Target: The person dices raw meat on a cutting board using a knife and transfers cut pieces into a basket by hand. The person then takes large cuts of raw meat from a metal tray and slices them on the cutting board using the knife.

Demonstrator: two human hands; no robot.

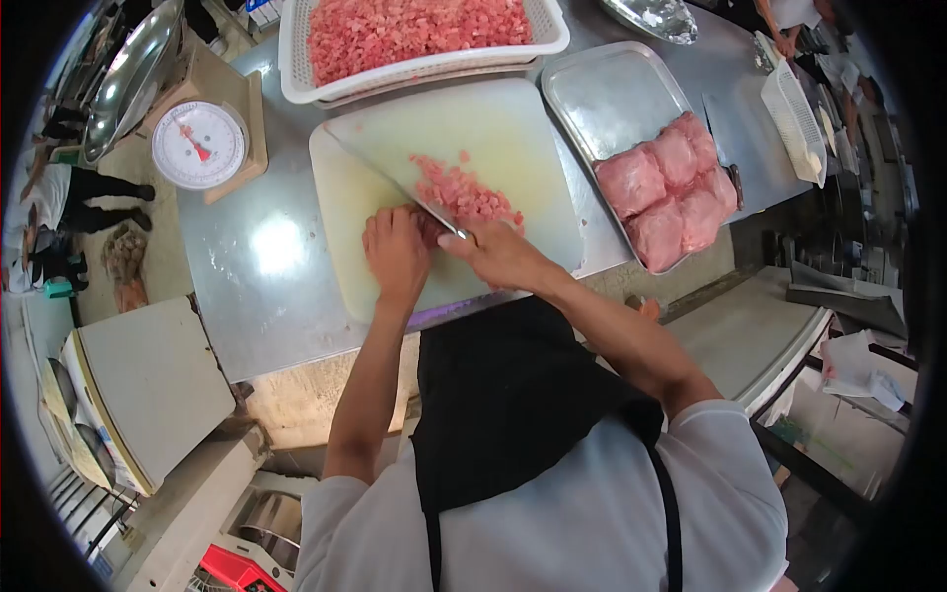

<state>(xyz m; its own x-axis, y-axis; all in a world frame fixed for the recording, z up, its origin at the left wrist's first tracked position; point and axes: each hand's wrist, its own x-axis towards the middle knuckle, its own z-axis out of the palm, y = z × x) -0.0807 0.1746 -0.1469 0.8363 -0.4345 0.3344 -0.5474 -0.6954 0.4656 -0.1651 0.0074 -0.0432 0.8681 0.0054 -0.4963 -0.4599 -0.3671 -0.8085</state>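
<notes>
Head view, looking down: who is holding what?

— The right hand point(501, 255) is closed around the handle of a long kitchen knife point(430, 206), whose blade stretches toward the far left. The left hand point(398, 250), just left of the knife, has its fingers curled onto a piece of red meat point(430, 233), partly hidden.

— Where is the meat?

— The piece lies between the hands on a pale cutting board point(533, 138). Diced meat point(464, 194) is heaped just right of the blade, on the same board.

— And around it?

— The board sits on a metal table point(256, 306). Beyond it, a white plastic basket point(424, 69) is filled with small meat cubes point(419, 37). At right, a metal tray point(612, 89) bears large cuts of meat point(673, 192). At far left stands a dial scale point(200, 145).
</notes>
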